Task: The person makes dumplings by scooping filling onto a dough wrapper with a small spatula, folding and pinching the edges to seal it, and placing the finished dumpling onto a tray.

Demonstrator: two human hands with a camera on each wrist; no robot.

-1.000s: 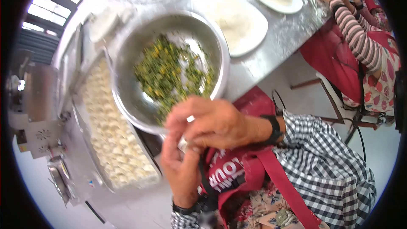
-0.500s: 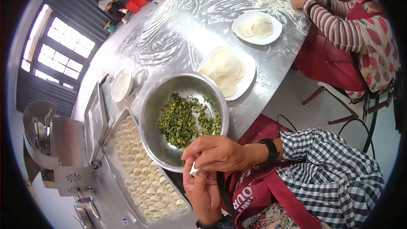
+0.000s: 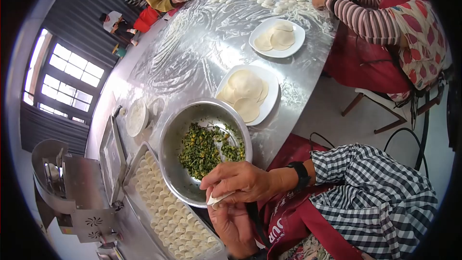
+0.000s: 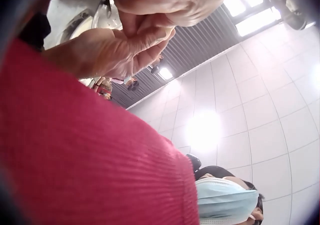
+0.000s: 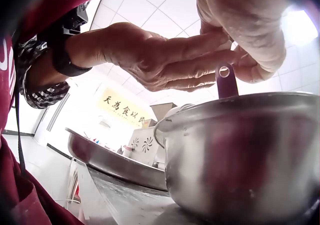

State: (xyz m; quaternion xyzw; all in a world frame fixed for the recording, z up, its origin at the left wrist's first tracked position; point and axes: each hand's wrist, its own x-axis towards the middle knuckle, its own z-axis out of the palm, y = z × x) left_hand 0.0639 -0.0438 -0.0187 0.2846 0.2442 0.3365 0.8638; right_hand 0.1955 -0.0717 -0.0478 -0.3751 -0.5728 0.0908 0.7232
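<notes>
A small white folded piece of dough is pinched between both hands at the near rim of a steel bowl. The right hand lies over it with bent fingers, and the left hand holds it from below. Chopped green and yellow filling lies in the bowl. The right wrist view has the left hand and right hand meeting above the bowl, with a pale bit of dough between them. Fingers meet in the left wrist view too, the dough hidden there.
A tray of dumplings is left of the bowl. Beyond the bowl stand two plates of round wrappers, and a white bowl is at the left. A machine stands far left. Other people sit around the table.
The head view has tilted up and shifted, bringing more of the table and another person into sight. Both hands stay together on the dough, the right fingers now lying lower over it.
</notes>
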